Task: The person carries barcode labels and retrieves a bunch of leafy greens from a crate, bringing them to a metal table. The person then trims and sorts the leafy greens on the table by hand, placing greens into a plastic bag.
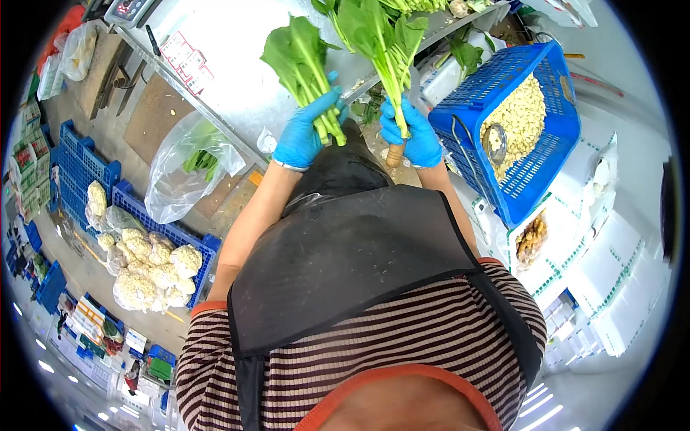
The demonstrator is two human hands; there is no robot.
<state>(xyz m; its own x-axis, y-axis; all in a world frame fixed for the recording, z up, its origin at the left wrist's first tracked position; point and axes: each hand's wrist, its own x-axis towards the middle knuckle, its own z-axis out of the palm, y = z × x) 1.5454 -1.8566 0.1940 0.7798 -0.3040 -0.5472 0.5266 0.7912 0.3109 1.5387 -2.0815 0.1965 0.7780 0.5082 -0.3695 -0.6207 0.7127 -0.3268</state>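
My left hand (300, 138), in a blue glove, is closed around the pale stems of a bunch of leafy greens (300, 61). Its broad leaves point away from me over the metal table (237, 65). My right hand (417, 136), also gloved in blue, grips the stems of a second bunch of leafy greens (384, 50). A wooden handle (394, 154) sticks out below the right hand; the rest of that tool is hidden. More greens (413, 6) lie at the table's far edge.
To my right stands a blue basket (460, 108) of peeled garlic cloves (519, 115) with a metal scoop (495, 144). A plastic bag (180, 179) with greens hangs at the table's left edge. Bags of pale produce (147, 269) lie lower left. Labels (187, 61) and a marker (153, 40) lie on the table.
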